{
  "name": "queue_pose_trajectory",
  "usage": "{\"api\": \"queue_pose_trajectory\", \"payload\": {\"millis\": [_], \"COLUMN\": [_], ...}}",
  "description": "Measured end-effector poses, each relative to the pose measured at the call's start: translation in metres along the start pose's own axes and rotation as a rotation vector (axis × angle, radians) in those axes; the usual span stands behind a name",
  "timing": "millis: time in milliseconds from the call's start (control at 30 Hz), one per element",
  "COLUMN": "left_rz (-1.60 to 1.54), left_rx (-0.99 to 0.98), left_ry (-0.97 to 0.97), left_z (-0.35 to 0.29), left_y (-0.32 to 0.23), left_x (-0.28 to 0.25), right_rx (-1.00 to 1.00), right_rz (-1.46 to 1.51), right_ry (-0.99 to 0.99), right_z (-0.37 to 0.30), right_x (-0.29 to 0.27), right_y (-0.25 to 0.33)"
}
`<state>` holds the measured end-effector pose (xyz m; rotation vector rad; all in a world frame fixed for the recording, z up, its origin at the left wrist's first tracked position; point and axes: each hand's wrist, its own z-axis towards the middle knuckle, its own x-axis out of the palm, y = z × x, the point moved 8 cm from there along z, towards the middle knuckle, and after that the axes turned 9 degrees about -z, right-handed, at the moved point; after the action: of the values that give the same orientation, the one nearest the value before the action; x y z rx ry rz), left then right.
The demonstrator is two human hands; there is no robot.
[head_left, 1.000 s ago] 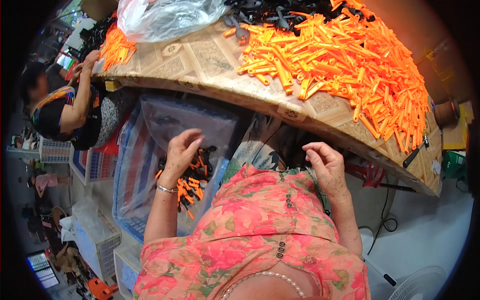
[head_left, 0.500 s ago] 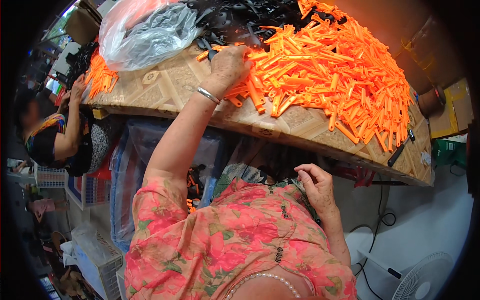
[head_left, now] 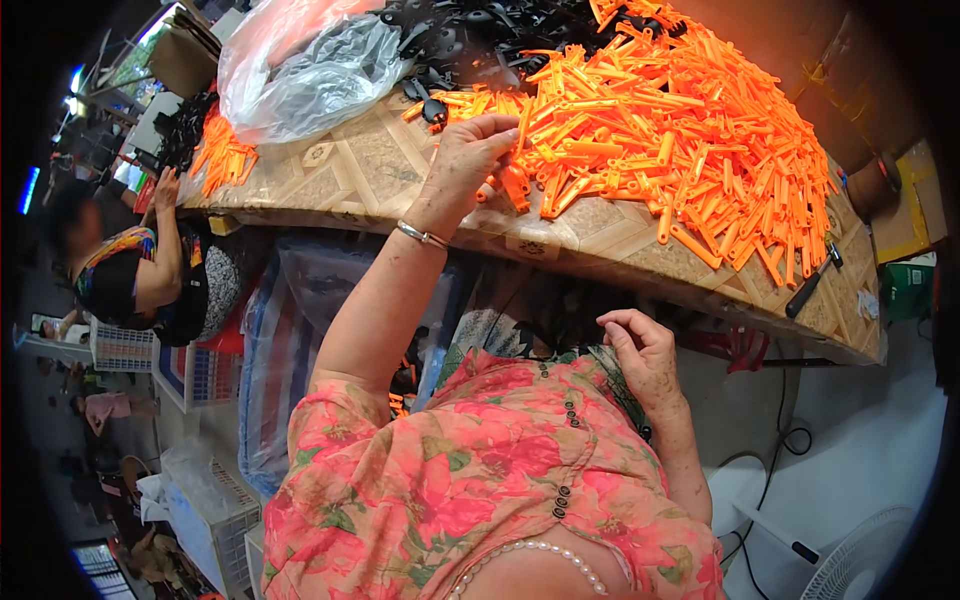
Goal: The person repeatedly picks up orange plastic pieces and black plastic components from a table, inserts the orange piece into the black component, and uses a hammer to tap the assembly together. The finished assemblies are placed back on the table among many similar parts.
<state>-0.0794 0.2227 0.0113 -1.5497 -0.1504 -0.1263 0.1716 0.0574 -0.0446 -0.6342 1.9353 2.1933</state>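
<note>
My left hand (head_left: 466,165) reaches over the near edge of a big heap of orange plastic strips (head_left: 680,140). Its thumb and forefinger close on one orange plastic strip (head_left: 523,122), partly hidden by the fingertips. Several loose strips lie beside and under the fingers. A black rounded part (head_left: 434,112) rests just beyond the wrist. Low in front of my body, away from the table, my right hand (head_left: 645,362) stays loosely curled, with nothing visible in its fingers.
Black plastic parts (head_left: 450,40) and a clear plastic bag (head_left: 310,80) lie along the far side of the table (head_left: 345,165). A black-handled tool (head_left: 812,285) sits at the right end. A co-worker (head_left: 150,260) is at the left; a fan (head_left: 860,565) stands lower right.
My left hand has drawn slightly right and nearer, its fingertips now against the heap's edge. My right hand stays curled by my body. The whole view has shifted a little.
</note>
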Motion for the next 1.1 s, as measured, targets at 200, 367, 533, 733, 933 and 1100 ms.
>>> {"api": "queue_pose_trajectory", "payload": {"millis": [200,367,533,733,933,1100], "left_rz": [0.08,0.276,0.626,1.008,1.168,0.961], "left_rx": [0.04,0.243,0.457,0.432,0.47,0.766], "left_ry": [-0.022,-0.088,-0.202,-0.184,0.165,-0.012], "left_z": [0.008,0.032,0.075,0.121,0.128,0.122], "left_y": [0.0,-0.01,-0.017,-0.026,-0.022,-0.019], "left_x": [0.005,0.004,-0.027,-0.025,-0.001,-0.033], "right_rx": [0.02,-0.029,0.004,-0.026,-0.014,-0.026], "right_rz": [-0.014,-0.068,-0.048,-0.071,0.0,-0.002], "right_ry": [-0.022,-0.178,-0.318,-0.223,-0.257,-0.23], "right_z": [-0.005,0.011,0.034,0.048,0.051,0.054], "right_x": [-0.009,-0.039,-0.065,-0.043,-0.05,-0.051], "right_y": [-0.001,0.01,0.016,0.015,0.01,0.013]}}
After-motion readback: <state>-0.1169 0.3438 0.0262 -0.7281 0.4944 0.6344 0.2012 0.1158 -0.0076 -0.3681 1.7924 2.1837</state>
